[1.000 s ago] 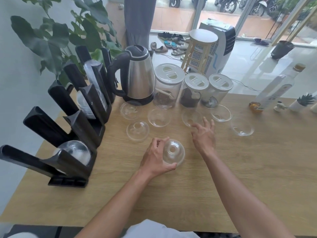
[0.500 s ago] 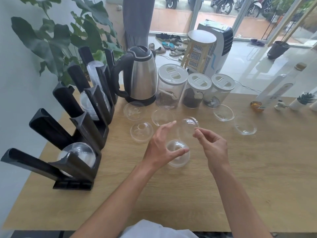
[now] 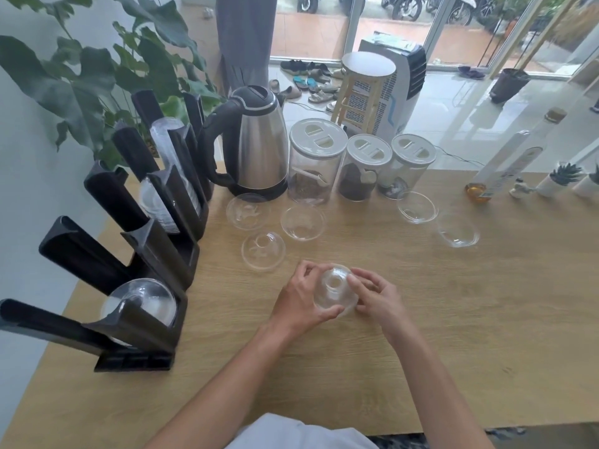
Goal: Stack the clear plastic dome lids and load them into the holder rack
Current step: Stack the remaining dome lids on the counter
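A small stack of clear dome lids [image 3: 335,291] rests on the wooden table [image 3: 453,335], held from both sides. My left hand [image 3: 299,303] grips its left rim and my right hand [image 3: 377,298] presses on its right side. Several loose dome lids lie beyond: one [image 3: 263,251] just left of my hands, two [image 3: 248,211] [image 3: 303,222] in front of the kettle, two [image 3: 417,207] [image 3: 457,230] at the right. The black holder rack [image 3: 155,254] stands at the left, with a dome lid [image 3: 139,301] in its nearest slot and stacked lids [image 3: 171,176] in the farther slots.
A steel kettle [image 3: 256,147] and three lidded jars [image 3: 312,160] stand at the table's far edge. A tall bottle [image 3: 509,160] and small potted plants [image 3: 562,179] sit at the far right. A big leafy plant [image 3: 81,69] rises behind the rack.
My right hand picked up a lid from the far middle of the table and brought it down onto the lid under my left hand. Both hands now clasp the stack.
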The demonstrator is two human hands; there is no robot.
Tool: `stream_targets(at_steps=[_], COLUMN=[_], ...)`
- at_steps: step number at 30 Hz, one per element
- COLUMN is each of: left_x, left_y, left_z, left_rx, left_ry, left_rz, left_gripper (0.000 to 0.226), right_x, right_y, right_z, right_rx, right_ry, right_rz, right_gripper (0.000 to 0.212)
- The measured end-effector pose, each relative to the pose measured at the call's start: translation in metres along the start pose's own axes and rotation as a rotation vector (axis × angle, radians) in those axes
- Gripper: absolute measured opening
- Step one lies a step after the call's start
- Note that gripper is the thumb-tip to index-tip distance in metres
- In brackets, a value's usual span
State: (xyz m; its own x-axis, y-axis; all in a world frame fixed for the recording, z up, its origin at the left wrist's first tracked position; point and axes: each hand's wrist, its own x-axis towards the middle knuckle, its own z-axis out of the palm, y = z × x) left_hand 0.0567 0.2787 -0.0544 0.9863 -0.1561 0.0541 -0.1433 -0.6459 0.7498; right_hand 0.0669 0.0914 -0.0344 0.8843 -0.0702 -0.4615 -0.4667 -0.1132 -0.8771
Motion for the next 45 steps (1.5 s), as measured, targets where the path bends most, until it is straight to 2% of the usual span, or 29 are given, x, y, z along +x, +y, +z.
stream_targets(at_steps=[4,6,8,11,13,16,20,26,28,32,36,38,41,45], left_x=[0.001,0.001,0.004,0.013,0.022,0.03,0.032,0.016,0.007,-0.012,-0.018,-0.016,-0.013,-0.01], left_y=[-0.006,-0.01,-0.017,-0.035,-0.05,-0.066,-0.073,-0.053,-0.039,-0.017,-0.014,-0.017,-0.017,-0.016], left_z=[-0.013,-0.026,-0.042,-0.061,-0.066,-0.064,-0.06,-0.078,-0.08,-0.067,-0.042,-0.034,-0.028,-0.024], left_rx=[-0.018,-0.029,-0.016,0.128,0.2,0.232,0.278,0.131,0.097,0.031,0.054,0.064,0.04,0.019], left_ry=[-0.057,-0.023,0.119,0.418,0.471,0.388,0.336,0.43,0.425,0.219,0.081,0.037,0.015,0.007], left_rz=[0.014,0.02,-0.011,-0.141,-0.291,-0.421,-0.402,-0.336,-0.252,-0.081,-0.016,-0.024,-0.055,-0.062], left_gripper=[0.095,0.097,0.089,0.075,0.085,0.103,0.095,0.087,0.086,0.086,0.087,0.087,0.087,0.089], right_x=[0.004,0.005,0.006,0.011,0.011,0.012,0.02,0.026,0.033,0.061,0.085,0.096,0.104,0.098], right_y=[0.001,0.001,0.003,0.008,0.008,0.001,-0.014,-0.029,-0.035,-0.049,-0.065,-0.064,-0.058,-0.054], right_z=[-0.001,0.0,0.005,0.013,0.018,0.023,0.024,0.023,0.026,0.035,0.045,0.048,0.048,0.043], right_rx=[0.018,0.047,0.058,0.034,0.047,0.02,-0.074,-0.166,-0.283,-0.598,-0.949,-1.091,-1.085,-0.886], right_ry=[-0.037,-0.073,-0.086,-0.073,-0.067,-0.016,0.051,0.099,0.113,0.075,-0.02,-0.035,-0.023,0.067], right_rz=[-0.024,-0.024,-0.011,0.003,0.008,-0.026,-0.129,-0.197,-0.268,-0.464,-0.532,-0.564,-0.594,-0.646], right_gripper=[0.031,0.032,0.03,0.026,0.024,0.02,0.015,0.02,0.024,0.038,0.05,0.047,0.034,0.017])
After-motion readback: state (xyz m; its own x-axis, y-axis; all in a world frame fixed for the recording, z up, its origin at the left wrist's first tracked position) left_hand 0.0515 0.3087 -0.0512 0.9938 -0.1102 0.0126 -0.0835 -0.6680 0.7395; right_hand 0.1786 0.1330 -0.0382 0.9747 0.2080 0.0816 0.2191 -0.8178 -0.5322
